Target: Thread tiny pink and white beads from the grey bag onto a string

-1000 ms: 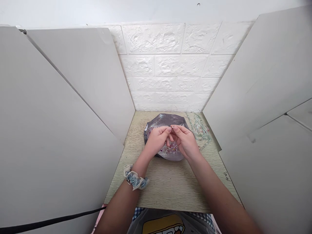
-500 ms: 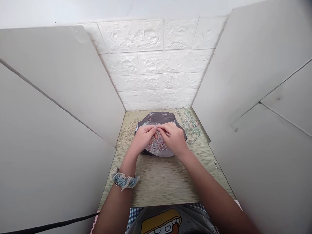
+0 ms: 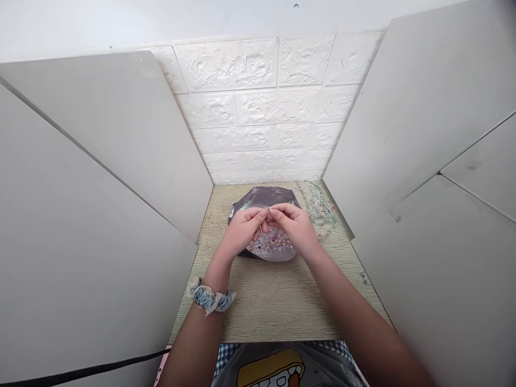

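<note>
Presently: your left hand (image 3: 242, 228) and right hand (image 3: 297, 227), pinching one tiny piece (image 3: 269, 210) (unidentifiable) over the bag (image 3: 274, 194). Slack pinching could drop it inside.

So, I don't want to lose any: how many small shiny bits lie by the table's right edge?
2 that I can make out: one shiny bit near the right edge of the table, the second just below it. Others may be hidden.

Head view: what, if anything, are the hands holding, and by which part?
Left hand and right hand pinch close together over the bag; anything between the fingertips is too small to tell.
</note>
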### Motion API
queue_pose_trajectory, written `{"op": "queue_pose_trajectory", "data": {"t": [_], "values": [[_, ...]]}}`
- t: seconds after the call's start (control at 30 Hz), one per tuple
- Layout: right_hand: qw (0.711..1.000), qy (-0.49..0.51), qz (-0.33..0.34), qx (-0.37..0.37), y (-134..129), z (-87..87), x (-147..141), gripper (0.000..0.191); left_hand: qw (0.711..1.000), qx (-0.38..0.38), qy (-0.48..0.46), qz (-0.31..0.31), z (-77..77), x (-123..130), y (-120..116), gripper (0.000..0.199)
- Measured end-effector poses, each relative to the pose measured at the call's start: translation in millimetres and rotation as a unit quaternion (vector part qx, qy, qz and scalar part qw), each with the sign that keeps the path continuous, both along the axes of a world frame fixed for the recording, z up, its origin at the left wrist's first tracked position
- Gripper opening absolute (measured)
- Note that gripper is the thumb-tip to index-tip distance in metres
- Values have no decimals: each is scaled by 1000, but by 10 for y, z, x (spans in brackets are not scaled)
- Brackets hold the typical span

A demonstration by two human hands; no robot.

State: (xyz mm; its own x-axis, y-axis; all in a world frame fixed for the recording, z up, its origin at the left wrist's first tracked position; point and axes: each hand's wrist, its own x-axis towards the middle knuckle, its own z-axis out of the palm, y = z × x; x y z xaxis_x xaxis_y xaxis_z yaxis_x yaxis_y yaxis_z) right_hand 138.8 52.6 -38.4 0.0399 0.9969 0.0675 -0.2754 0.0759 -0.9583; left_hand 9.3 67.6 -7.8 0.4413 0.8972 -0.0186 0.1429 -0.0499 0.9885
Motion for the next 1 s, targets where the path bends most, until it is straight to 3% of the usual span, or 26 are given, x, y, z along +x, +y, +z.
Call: {"op": "queue_pose_trajectory", "data": {"t": [0.5, 1.0], "values": [[1000, -11, 0, -8, -2, -12, -10, 16, 994, 49, 94, -12, -37, -45, 12, 37], [999, -37, -15, -11, -28, 19, -39, 18, 991, 64, 117, -4, -41, -49, 11, 37]]}}
